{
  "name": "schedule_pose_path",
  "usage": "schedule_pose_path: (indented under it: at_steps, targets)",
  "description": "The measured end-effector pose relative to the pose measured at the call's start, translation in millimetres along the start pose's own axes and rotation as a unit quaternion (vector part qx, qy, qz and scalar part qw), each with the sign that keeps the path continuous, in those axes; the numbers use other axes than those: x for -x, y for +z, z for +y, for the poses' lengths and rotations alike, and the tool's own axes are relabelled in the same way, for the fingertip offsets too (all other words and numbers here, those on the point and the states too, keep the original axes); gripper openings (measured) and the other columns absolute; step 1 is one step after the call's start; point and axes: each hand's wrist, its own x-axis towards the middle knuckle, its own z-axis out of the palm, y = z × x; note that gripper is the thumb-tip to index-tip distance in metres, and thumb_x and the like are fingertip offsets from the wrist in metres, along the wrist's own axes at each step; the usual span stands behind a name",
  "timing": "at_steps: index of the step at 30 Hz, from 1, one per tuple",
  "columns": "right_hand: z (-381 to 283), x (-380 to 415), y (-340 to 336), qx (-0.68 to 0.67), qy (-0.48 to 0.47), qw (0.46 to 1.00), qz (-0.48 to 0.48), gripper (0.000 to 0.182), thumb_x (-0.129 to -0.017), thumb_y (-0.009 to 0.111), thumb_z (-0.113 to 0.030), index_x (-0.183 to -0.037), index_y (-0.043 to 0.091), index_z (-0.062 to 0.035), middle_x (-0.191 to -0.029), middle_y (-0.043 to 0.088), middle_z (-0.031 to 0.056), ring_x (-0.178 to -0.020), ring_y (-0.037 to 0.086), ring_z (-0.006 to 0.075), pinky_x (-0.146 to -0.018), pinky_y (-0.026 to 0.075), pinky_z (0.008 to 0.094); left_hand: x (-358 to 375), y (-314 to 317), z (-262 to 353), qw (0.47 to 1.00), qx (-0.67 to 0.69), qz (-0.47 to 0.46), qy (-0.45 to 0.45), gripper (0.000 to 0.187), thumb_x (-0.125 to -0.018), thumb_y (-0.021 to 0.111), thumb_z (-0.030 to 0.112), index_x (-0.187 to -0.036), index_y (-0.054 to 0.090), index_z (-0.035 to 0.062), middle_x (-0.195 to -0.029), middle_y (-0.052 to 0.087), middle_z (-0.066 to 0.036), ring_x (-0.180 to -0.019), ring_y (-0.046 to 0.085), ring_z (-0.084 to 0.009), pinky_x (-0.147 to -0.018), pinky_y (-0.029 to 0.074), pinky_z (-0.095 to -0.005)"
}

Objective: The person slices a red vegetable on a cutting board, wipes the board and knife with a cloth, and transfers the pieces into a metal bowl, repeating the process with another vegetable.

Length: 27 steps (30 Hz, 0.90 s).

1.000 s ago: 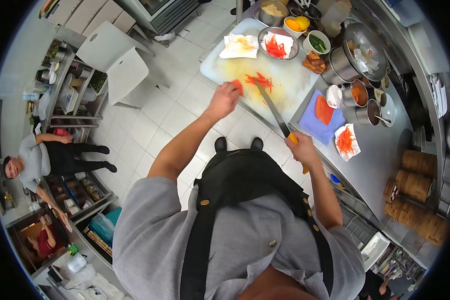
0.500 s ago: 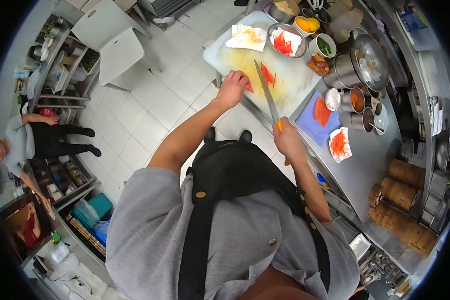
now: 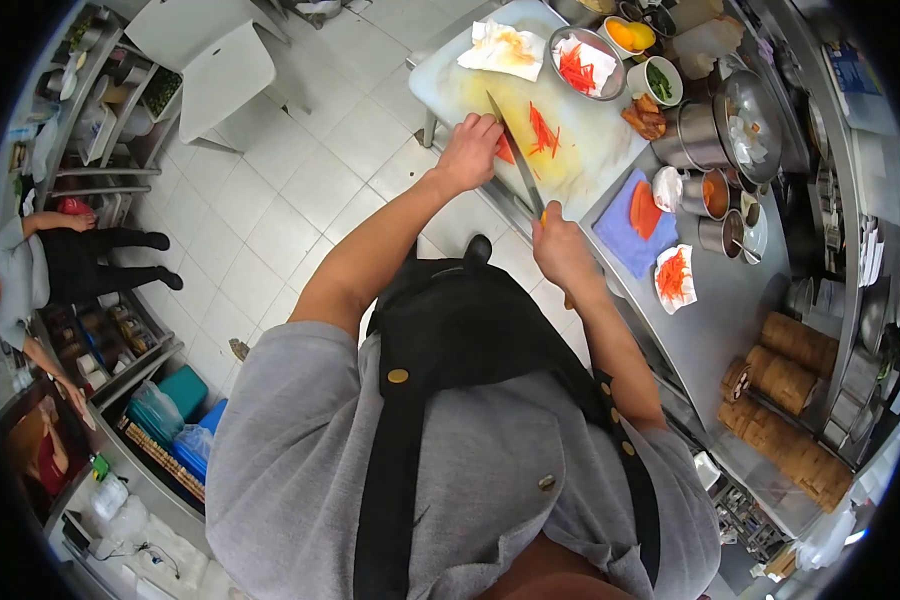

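Note:
My left hand [image 3: 470, 152] is at the near edge of the white cutting board [image 3: 598, 152], its curled fingers pressing down a red-orange vegetable piece [image 3: 507, 149]. The kind of vegetable is not clear. My right hand [image 3: 563, 248] is closed round the orange handle of a long kitchen knife [image 3: 520, 163]. The blade lies right beside the left fingertips, by the piece. Thin red-orange strips [image 3: 542, 130] lie on the board beyond the blade. At the board's far side are a stained paper towel [image 3: 501, 50] and a metal bowl [image 3: 616, 82] with paper and more strips.
Right of the board, a blue cloth [image 3: 625, 235] bears a red-orange slab [image 3: 645, 208], near strips on paper [image 3: 675, 279]. Pots [image 3: 698, 135] and bamboo steamers [image 3: 785, 455] crowd the steel counter. A white chair [image 3: 205, 65] and another person [image 3: 65, 265] are at the left.
The knife has moved left, up against my left hand, and my right hand has shifted slightly left with it. My left hand still holds the vegetable piece. The whole view has shifted a little.

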Motion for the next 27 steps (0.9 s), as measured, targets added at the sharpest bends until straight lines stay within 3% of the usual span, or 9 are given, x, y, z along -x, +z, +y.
schedule_pose_path:
  at_steps: [6, 8, 11, 16, 18, 23, 27]
  targets:
    - [10, 9, 1, 0.012, 0.011, 0.998, -0.059, 0.026, -0.095, 0.045, -0.019, -0.102, 0.038, 0.0048, -0.075, 0.061, 0.0338, -0.074, 0.061, 0.0517, -0.072, 0.047, 0.0595, 0, -2, 2, 0.999, -0.010, -0.030, -0.017, 0.032, -0.079, 0.061, 0.005, -0.110, 0.055, 0.0032, -0.115, 0.051, -0.013, -0.107, 0.046, -0.0329, -0.088, 0.041, -0.0451]
    - [25, 3, 28, -0.001, -0.011, 1.000, -0.025, 0.027, -0.095, 0.045, -0.020, -0.102, 0.038, 0.0046, -0.075, 0.061, 0.0337, -0.074, 0.061, 0.0517, -0.072, 0.047, 0.0597, 2, -2, 2, 0.999, -0.008, -0.037, -0.021, 0.032, -0.079, 0.060, 0.005, -0.110, 0.055, 0.0032, -0.115, 0.051, -0.012, -0.107, 0.046, -0.0327, -0.088, 0.041, -0.0452]
    - [36, -25, 64, -0.006, 0.015, 1.000, 0.002, 0.027, -0.095, 0.044, -0.020, -0.102, 0.038, 0.0047, -0.075, 0.061, 0.0339, -0.074, 0.061, 0.0516, -0.071, 0.048, 0.0583, 2, 2, 4, 1.000, -0.003, 0.005, -0.005, 0.030, -0.070, 0.061, 0.002, -0.100, 0.056, 0.0035, -0.107, 0.051, -0.011, -0.107, 0.046, -0.0316, -0.087, 0.041, -0.0433]
    - [11, -25, 15, 0.010, -0.027, 1.000, 0.013, 0.027, -0.094, 0.046, -0.020, -0.103, 0.039, 0.0046, -0.074, 0.061, 0.0344, -0.074, 0.061, 0.0517, -0.069, 0.049, 0.0571, 0, -3, 2, 0.999, 0.000, -0.035, -0.024, 0.031, -0.071, 0.062, 0.004, -0.102, 0.056, 0.0029, -0.109, 0.051, -0.012, -0.107, 0.046, -0.0319, -0.088, 0.041, -0.0436]
    - [7, -5, 3, 0.005, 0.013, 0.999, -0.044, 0.028, -0.094, 0.047, -0.020, -0.104, 0.039, 0.0049, -0.075, 0.061, 0.0348, -0.074, 0.061, 0.0519, -0.070, 0.048, 0.0577, 1, 1, 1, 1.000, -0.001, -0.022, -0.019, 0.031, -0.071, 0.063, 0.004, -0.102, 0.056, 0.0028, -0.109, 0.051, -0.012, -0.107, 0.046, -0.0321, -0.088, 0.041, -0.0435]
    - [30, -29, 63, -0.009, 0.011, 1.000, 0.008, 0.029, -0.094, 0.046, -0.020, -0.106, 0.039, 0.0054, -0.077, 0.060, 0.0357, -0.076, 0.061, 0.0520, -0.069, 0.048, 0.0582, 0, 2, 1, 1.000, -0.013, -0.007, -0.008, 0.032, -0.071, 0.064, 0.005, -0.102, 0.056, 0.0026, -0.110, 0.051, -0.013, -0.107, 0.046, -0.0324, -0.088, 0.042, -0.0429]
    - [8, -24, 14, 0.002, -0.008, 1.000, -0.011, 0.029, -0.095, 0.045, -0.020, -0.106, 0.038, 0.0055, -0.075, 0.060, 0.0351, -0.075, 0.060, 0.0528, -0.069, 0.048, 0.0584, 0, 2, -1, 1.000, -0.008, -0.011, -0.005, 0.031, -0.071, 0.065, 0.005, -0.100, 0.056, 0.0023, -0.109, 0.051, -0.013, -0.106, 0.047, -0.0330, -0.087, 0.043, -0.0437]
